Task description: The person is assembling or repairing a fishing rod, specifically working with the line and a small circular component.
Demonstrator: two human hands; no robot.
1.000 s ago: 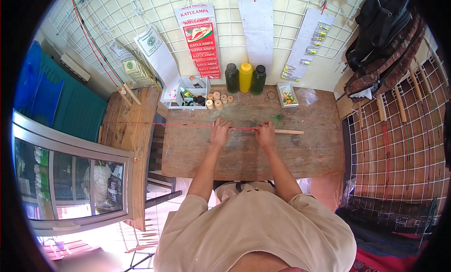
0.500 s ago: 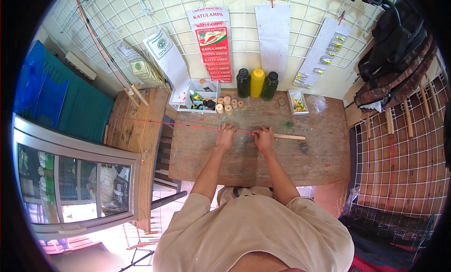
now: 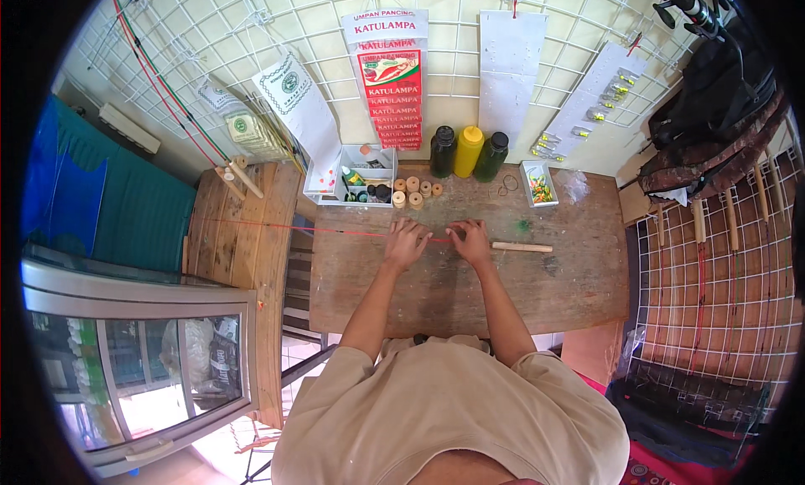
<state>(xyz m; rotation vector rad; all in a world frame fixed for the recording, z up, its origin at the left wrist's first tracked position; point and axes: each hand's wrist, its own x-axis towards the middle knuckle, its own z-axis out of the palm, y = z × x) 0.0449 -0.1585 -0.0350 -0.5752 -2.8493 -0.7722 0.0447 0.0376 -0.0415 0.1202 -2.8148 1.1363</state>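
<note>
On the near side of the yellow bottle [image 3: 469, 152], a thin red rod [image 3: 360, 233] lies crosswise, its wooden handle [image 3: 521, 247] reaching to the bottle's right. The left hand [image 3: 407, 243], front-left of the bottle, drapes bent fingers over the rod; the right hand [image 3: 470, 241], directly in front, curls beside the handle. Whether either pinches, I cannot tell.

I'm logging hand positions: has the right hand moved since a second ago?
Yes: judged against the rightmost white box on the table, the right hand has moved left.
</note>
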